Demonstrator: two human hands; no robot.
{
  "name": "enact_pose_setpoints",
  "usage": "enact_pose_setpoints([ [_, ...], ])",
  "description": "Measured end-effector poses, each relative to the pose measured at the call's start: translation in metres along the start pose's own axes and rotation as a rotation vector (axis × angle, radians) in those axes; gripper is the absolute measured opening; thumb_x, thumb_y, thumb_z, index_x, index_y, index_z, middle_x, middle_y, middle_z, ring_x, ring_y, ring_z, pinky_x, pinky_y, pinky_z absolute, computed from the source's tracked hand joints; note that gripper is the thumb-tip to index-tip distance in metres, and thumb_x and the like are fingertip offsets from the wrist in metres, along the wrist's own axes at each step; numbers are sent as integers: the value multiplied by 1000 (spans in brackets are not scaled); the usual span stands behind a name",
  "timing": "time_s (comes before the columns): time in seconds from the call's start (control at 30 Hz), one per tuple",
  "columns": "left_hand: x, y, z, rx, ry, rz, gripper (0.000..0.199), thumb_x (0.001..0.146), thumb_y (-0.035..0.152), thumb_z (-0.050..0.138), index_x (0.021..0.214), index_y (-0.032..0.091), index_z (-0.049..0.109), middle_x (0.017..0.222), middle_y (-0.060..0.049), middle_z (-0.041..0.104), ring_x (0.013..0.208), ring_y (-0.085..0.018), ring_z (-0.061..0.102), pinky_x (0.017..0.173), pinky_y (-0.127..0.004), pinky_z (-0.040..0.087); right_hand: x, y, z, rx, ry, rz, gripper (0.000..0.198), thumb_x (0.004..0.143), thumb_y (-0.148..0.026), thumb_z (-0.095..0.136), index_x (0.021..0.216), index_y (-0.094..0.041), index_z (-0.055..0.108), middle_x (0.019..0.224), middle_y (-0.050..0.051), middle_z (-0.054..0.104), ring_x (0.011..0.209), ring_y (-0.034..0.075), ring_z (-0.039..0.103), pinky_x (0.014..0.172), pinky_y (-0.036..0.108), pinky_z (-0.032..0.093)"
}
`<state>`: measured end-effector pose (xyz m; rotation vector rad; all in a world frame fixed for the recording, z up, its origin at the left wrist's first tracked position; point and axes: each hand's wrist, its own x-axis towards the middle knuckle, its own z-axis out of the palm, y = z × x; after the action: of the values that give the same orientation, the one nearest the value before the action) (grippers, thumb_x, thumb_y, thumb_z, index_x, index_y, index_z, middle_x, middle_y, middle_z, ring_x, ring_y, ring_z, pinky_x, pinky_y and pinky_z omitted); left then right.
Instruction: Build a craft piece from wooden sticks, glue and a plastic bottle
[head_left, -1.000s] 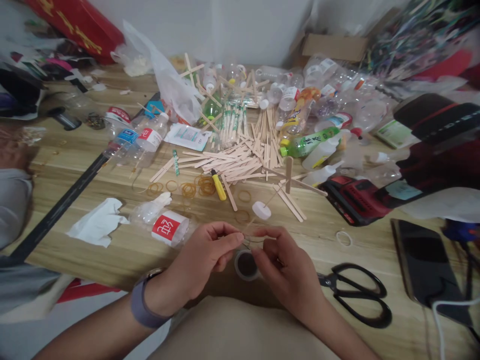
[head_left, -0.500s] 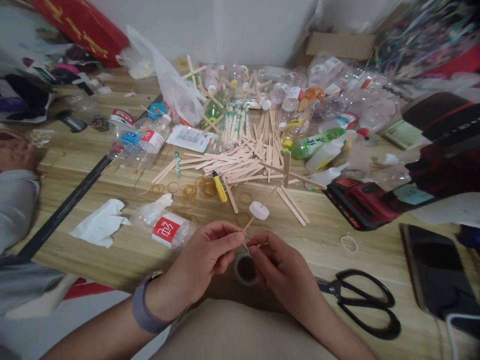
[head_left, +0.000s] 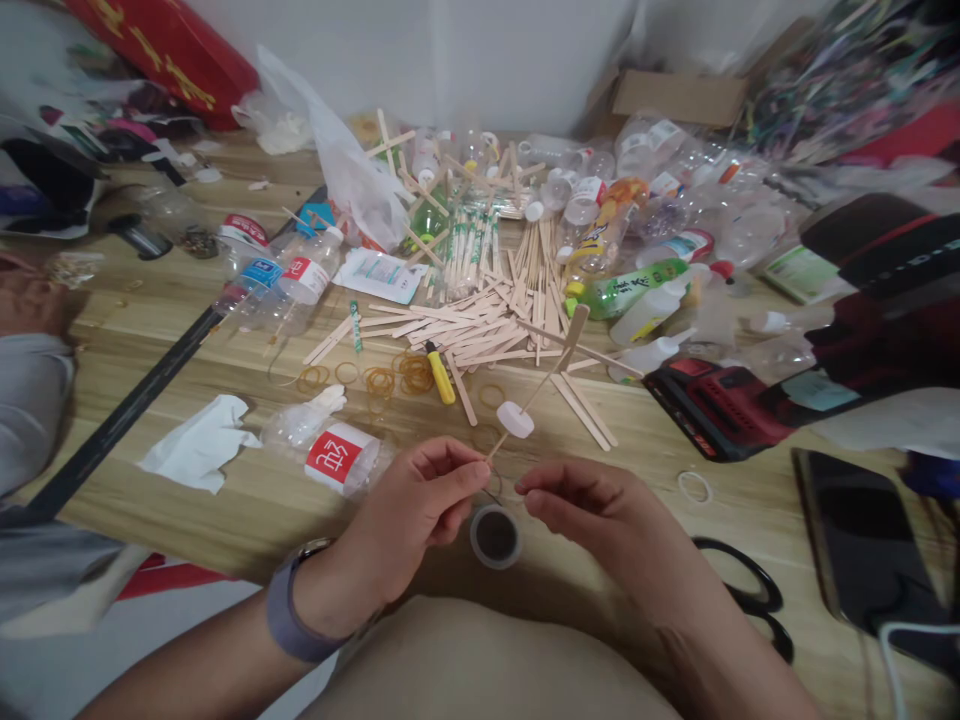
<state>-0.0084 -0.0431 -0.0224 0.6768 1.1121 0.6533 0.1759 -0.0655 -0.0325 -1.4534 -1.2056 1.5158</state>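
Note:
My left hand (head_left: 420,510) is closed in a pinch on the lower end of a thin wooden skewer (head_left: 501,444). The skewer slants up to the right through a white bottle cap (head_left: 515,420). A flat wooden stick (head_left: 574,338) shows by its upper end; whether they are joined I cannot tell. To the right, apart from the left, my right hand (head_left: 592,505) pinches a thin strand (head_left: 507,497) that runs towards the left fingertips. Its kind is too fine to make out. Below, between the hands, sits a small round cup (head_left: 495,537) with a dark inside.
Craft sticks (head_left: 480,325), rubber bands (head_left: 379,382) and a yellow-handled screwdriver (head_left: 441,375) lie ahead. A plastic bottle (head_left: 337,458) is at left, scissors (head_left: 750,580) partly behind my right arm, a phone (head_left: 862,540) and power tool (head_left: 720,400) at right. Another person's hand (head_left: 30,300) rests far left.
My right hand has drawn away to the right from my left hand, uncovering the cup and covering part of the scissors. The left hand still holds the skewer; the flat stick near its top has tilted.

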Motion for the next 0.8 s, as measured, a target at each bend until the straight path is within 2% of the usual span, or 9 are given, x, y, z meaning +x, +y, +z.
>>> enact_pose_setpoints([
  [0.13, 2, -1, 0, -6, -6, -12, 33, 67, 44, 77, 73, 18, 57, 46, 9, 43, 42, -4, 27, 41, -19, 15, 5, 4, 7, 322, -80, 157, 23, 64, -36, 82, 72, -17, 73, 63, 0, 65, 52, 9, 50, 50, 23, 40],
  [0.3, 4, -1, 1, -22, -6, -11, 34, 66, 44, 78, 74, 18, 58, 46, 9, 44, 42, -4, 28, 40, -18, 15, 9, 17, 16, 435, -44, 134, 23, 63, -39, 85, 71, -19, 76, 60, -1, 62, 54, 9, 48, 52, 23, 38],
  [0.37, 4, -1, 1, -30, -4, -10, 34, 65, 44, 78, 73, 17, 58, 46, 9, 44, 42, -4, 28, 40, -18, 15, 11, 22, 18, 440, 12, 77, 20, 62, -38, 86, 71, -23, 78, 69, -1, 65, 62, 10, 53, 59, 24, 42],
  [0.43, 5, -1, 2, -36, -5, -14, 35, 65, 44, 79, 73, 17, 58, 46, 9, 44, 42, -4, 28, 39, -17, 15, 13, 25, 20, 444, 69, 5, 18, 61, -39, 87, 71, -27, 79, 87, 1, 69, 82, 15, 60, 73, 27, 47],
  [0.5, 4, -1, 2, -40, -14, -17, 35, 65, 45, 79, 73, 17, 58, 46, 9, 44, 41, -4, 28, 39, -17, 15, 14, 26, 22, 450, 92, -29, 19, 60, -41, 88, 71, -28, 79, 105, 3, 68, 98, 19, 60, 79, 28, 47],
  [0.53, 4, -2, 1, -45, -18, -18, 35, 65, 45, 79, 73, 17, 59, 46, 9, 44, 41, -4, 28, 39, -17, 15, 15, 26, 22, 461, 87, -15, 19, 59, -42, 88, 71, -29, 80, 110, 3, 67, 98, 18, 60, 77, 27, 47],
  [0.6, 4, -2, 1, -58, -26, -11, 34, 66, 44, 80, 74, 17, 59, 47, 9, 45, 42, -4, 30, 39, -17, 15, 16, 25, 23, 507, 66, 42, 21, 57, -43, 89, 70, -30, 80, 114, 2, 68, 84, 14, 59, 66, 24, 45],
  [0.7, 4, -3, -1, -77, -50, 3, 32, 68, 42, 80, 74, 17, 60, 48, 9, 45, 42, -3, 30, 38, -16, 16, 16, 22, 24, 562, 55, 98, 21, 55, -41, 90, 68, -29, 79, 111, 2, 70, 64, 7, 51, 55, 21, 39],
  [0.8, 3, -3, -1, -86, -65, 14, 32, 69, 42, 79, 76, 17, 61, 48, 8, 46, 42, -3, 31, 38, -16, 16, 16, 22, 27, 564, 57, 99, 20, 56, -39, 90, 69, -28, 80, 104, 2, 73, 57, 5, 48, 52, 20, 38],
])
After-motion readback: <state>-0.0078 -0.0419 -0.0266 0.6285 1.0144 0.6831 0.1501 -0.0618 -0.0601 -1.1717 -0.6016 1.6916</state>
